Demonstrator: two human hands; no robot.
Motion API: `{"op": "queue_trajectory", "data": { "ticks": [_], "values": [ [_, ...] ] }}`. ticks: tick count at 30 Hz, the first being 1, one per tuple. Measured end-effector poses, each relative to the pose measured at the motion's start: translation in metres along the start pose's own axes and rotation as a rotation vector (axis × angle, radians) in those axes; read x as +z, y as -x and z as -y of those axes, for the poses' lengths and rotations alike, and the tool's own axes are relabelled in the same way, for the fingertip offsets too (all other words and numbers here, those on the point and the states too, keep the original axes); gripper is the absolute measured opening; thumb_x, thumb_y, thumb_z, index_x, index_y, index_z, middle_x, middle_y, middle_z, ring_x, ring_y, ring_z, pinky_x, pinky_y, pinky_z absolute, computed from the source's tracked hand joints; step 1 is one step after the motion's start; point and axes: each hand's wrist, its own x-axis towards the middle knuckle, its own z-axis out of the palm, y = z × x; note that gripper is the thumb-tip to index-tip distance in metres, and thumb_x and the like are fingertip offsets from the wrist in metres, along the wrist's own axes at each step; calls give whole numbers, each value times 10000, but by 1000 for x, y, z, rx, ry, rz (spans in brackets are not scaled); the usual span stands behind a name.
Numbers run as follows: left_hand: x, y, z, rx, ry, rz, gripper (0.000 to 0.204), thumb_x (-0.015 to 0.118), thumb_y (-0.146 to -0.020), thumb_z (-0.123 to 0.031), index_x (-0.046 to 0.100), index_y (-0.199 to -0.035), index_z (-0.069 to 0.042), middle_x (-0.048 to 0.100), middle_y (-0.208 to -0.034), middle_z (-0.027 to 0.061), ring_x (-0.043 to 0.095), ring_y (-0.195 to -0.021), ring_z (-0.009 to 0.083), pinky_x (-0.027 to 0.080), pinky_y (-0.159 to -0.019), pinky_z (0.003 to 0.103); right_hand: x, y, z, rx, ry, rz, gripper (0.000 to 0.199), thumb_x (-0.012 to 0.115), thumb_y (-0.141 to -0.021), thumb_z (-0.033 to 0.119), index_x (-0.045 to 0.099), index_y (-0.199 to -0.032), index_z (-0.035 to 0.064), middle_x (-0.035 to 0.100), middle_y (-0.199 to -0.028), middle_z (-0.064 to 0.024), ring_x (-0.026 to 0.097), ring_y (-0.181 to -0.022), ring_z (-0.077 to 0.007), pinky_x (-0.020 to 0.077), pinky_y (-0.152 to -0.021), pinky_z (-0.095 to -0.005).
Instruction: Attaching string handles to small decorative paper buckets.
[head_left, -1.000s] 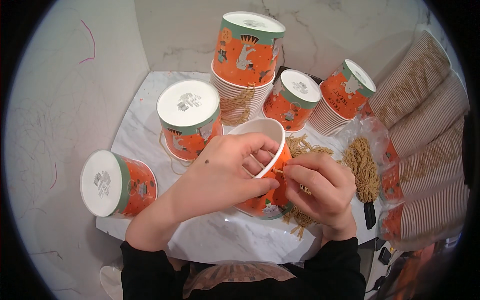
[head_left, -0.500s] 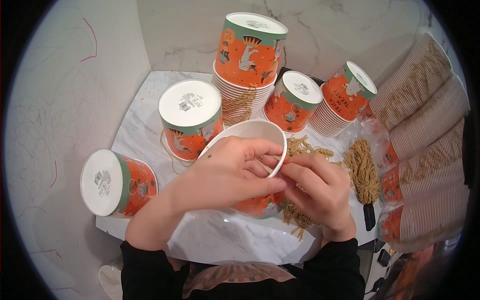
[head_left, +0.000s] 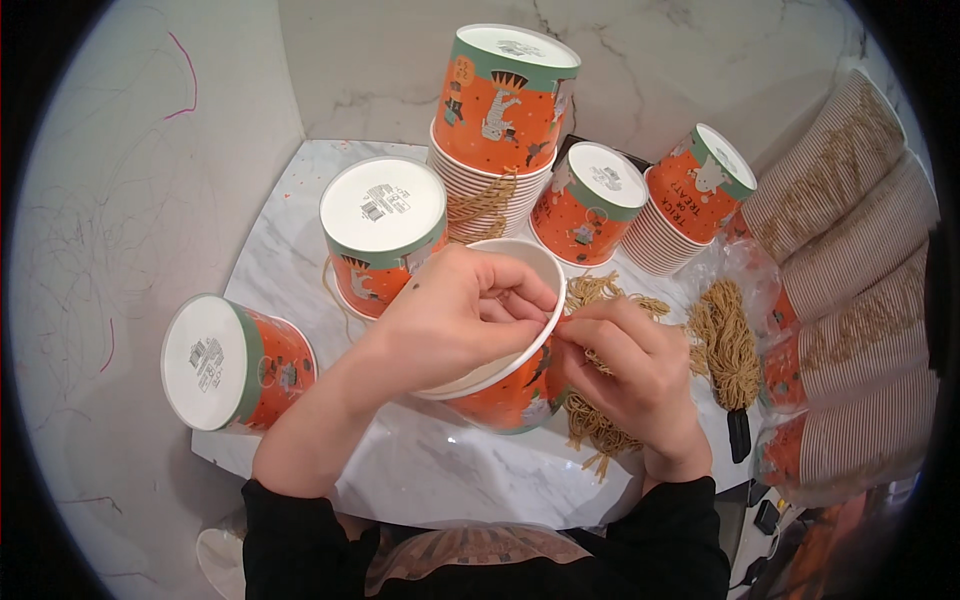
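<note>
Resting tilted on its side near the front middle of a white marble counter (head_left: 290,260), an orange paper bucket (head_left: 510,395) with a white inside faces its open mouth up and to the left. The left hand (head_left: 450,315) lies across that mouth, fingers curled over the rim in a closed grip on the bucket. The right hand (head_left: 625,375) meets it at the rim's right edge, fingertips pinched together there on something too small to make out. Under and beside the right hand lies a heap of tan twine (head_left: 595,420); a second bundle (head_left: 725,340) sits further right. Around them stand upturned stacks of matching buckets (head_left: 385,235), one bucket lying on its side (head_left: 230,365) at the left, and long nested rows (head_left: 850,260) at the right edge.
</note>
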Motion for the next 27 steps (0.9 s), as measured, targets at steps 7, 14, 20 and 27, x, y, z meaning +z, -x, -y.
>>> {"op": "queue_trajectory", "data": {
  "ticks": [7,14,20,27],
  "values": [
    [17,7,-5,143,-375,-194,223,674,-850,34,711,-1067,1,714,-865,27,664,-797,55,528,-689,226,-14,-3,-7,29,8,46,185,761,-782,20,673,-939,63,653,-878,-69,669,-707,-248,533,-581,-342],
    [26,8,6,509,-880,-306,216,695,-771,-15,743,-981,-39,688,-835,71,678,-750,210,539,-676,318,-16,2,-8,566,-599,126,142,685,-866,-44,697,-1007,-34,732,-919,-77,700,-797,-96,557,-727,-249],
    [32,9,-1,160,-138,-232,331,692,-857,32,649,-1184,1,754,-888,64,725,-847,116,566,-765,251,-19,1,2,423,-530,25,287,775,-812,3,710,-1090,-21,725,-1009,-98,716,-891,-165,592,-811,-292],
    [30,12,-5,174,-90,-204,247,731,-884,22,596,-1089,-3,749,-909,77,724,-865,94,577,-810,253,-10,3,2,303,-423,5,246,792,-822,-2,727,-1059,7,734,-968,-110,726,-846,-208,585,-744,-304]
  ]
}}
